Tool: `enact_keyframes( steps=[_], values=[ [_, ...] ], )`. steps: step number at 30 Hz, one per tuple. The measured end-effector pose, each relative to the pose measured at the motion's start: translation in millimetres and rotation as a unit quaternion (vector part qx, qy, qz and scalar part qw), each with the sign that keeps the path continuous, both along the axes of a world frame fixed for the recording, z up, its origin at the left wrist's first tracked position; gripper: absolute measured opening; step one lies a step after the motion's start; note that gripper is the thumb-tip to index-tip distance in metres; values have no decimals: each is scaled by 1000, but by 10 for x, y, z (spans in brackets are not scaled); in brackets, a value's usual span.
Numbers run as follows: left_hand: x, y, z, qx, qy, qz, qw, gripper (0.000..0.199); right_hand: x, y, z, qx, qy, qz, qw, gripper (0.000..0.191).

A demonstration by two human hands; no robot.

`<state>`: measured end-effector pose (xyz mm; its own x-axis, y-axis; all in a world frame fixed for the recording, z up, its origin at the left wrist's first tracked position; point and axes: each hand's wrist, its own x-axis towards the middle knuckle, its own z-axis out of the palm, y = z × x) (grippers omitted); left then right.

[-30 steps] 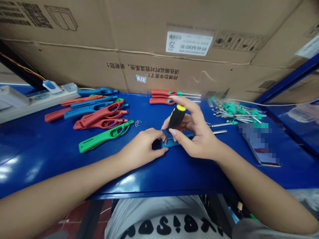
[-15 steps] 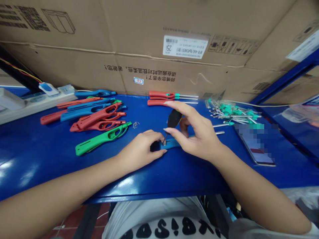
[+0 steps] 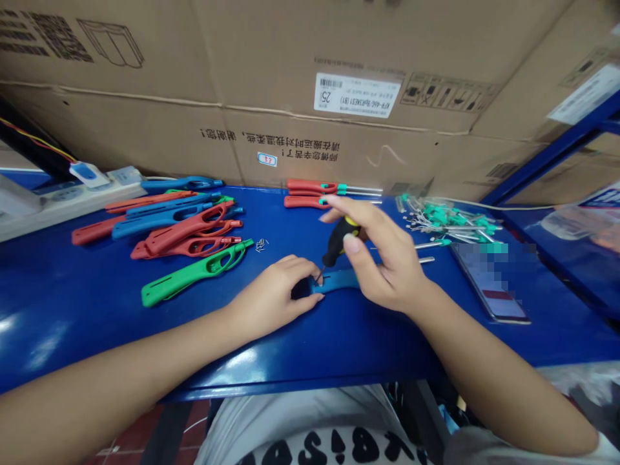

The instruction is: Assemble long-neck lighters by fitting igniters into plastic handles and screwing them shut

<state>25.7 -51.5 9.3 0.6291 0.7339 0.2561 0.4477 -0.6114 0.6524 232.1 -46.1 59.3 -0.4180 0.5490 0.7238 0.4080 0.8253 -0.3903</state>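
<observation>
A blue lighter casing (image 3: 339, 279) lies flat on the blue table, its left end between the thumb and fingers of my left hand (image 3: 274, 294). My right hand (image 3: 387, 258) holds a black and yellow screwdriver (image 3: 336, 242) by its handle. The screwdriver leans, and its thin tip touches the casing's left end beside my left fingertips. My right hand hides the casing's right part. Small screws (image 3: 261, 245) lie to the upper left of my left hand.
Red, blue and green casings (image 3: 186, 274) lie at the left, near a power strip (image 3: 62, 200). Two red lighters (image 3: 305, 187) lie at the back by a cardboard box (image 3: 271, 77). Green-ended metal tubes (image 3: 436, 216) and a phone (image 3: 494, 287) are at the right.
My right thumb and fingers have shifted on the screwdriver handle, exposing its yellow part. My left hand stays on the blue casing. The whole view has moved slightly.
</observation>
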Motion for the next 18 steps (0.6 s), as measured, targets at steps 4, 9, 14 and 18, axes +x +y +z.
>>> enact_keyframes(
  steps=[4, 9, 14, 18],
  values=[
    [2, 0, -9, 6, 9, -2, 1000, 11, -6, -12, 4, -41, 9, -6, 999, 36],
    [4, 3, -31, 10, 13, -9, 1000, 12, 29, -1, 12, 8, -17, -28, 999, 36],
    [10, 1, -24, 8, 13, -7, 1000, 12, 15, -1, 24, -54, 6, 6, 999, 39],
    [18, 0, -18, 8, 9, -9, 1000, 12, 18, -6, 29, 31, 1, -30, 999, 33]
  ],
)
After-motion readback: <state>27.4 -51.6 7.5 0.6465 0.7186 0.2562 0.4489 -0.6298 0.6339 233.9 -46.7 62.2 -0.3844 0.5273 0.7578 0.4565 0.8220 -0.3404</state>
